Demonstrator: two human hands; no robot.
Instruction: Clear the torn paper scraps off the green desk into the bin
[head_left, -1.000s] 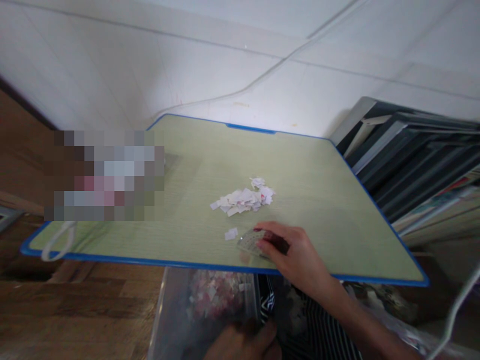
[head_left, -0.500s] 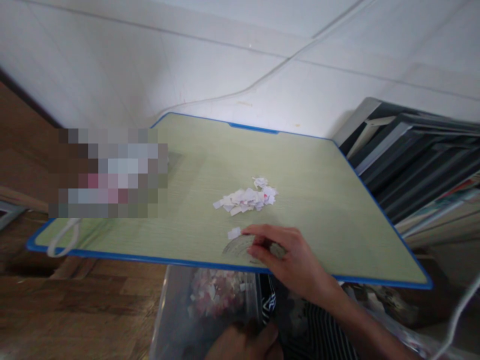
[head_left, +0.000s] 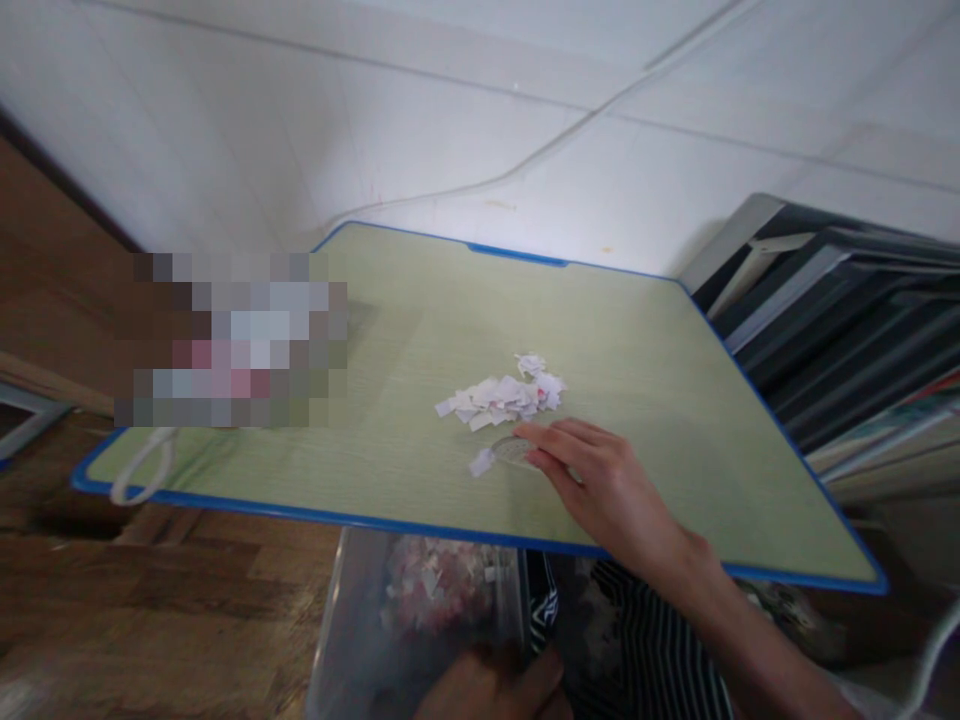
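My right hand point(head_left: 611, 475) is over the board, pinching a clear curved plastic piece that looks like a protractor point(head_left: 511, 446) between thumb and fingers. A small white paper scrap point(head_left: 481, 462) lies at the left end of that piece. Just beyond is a loose heap of white paper scraps point(head_left: 499, 400), a few marked red. My left hand point(head_left: 491, 690), dark and partly cut off by the lower edge, is curled at the near rim of a clear plastic bin point(head_left: 352, 610). Its fingertips are hidden. Inside the bin is a mass of pinkish and white scraps point(head_left: 435, 585).
The board point(head_left: 390, 320) has a pale green top and blue edging. A blurred-out item point(head_left: 247, 345) sits at its left, with a white loop point(head_left: 142, 470) hanging near the corner. Dark flat panels point(head_left: 847, 300) lean at right. A white wall point(head_left: 450, 130) stands behind.
My right hand has moved away from me, carrying the protractor nearer the heap. The small scrap has shifted slightly and turned beside it. The view has tilted a little; my left hand stays at the bin.
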